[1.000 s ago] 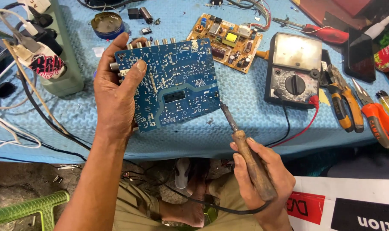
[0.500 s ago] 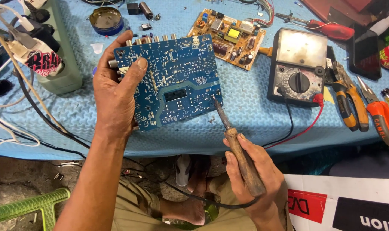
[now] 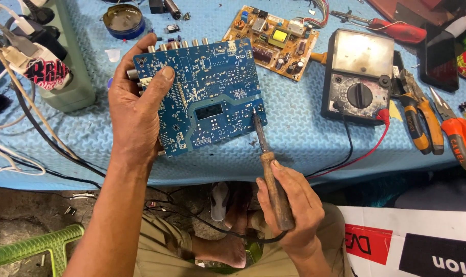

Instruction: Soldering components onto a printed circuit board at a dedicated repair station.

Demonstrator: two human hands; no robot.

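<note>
My left hand [image 3: 135,110] grips the left edge of a blue circuit board [image 3: 205,95], holding it tilted above the blue table cover [image 3: 294,149], solder side facing me. My right hand [image 3: 292,210] is closed around the brown wooden handle of a soldering iron [image 3: 271,177]. The iron's metal tip touches the board near its lower right corner. A black cord runs from the iron's handle down past my lap.
An analog multimeter [image 3: 358,77] with red and black leads lies right of the board. A tan circuit board [image 3: 271,38] sits behind it. Orange-handled pliers [image 3: 422,120], a red screwdriver [image 3: 392,28], a round tin [image 3: 123,20] and a green power strip [image 3: 64,77] with plugs surround them.
My right hand has brought the soldering iron up and left, so its tip now rests on the board's lower right corner. The left hand keeps the board steady.
</note>
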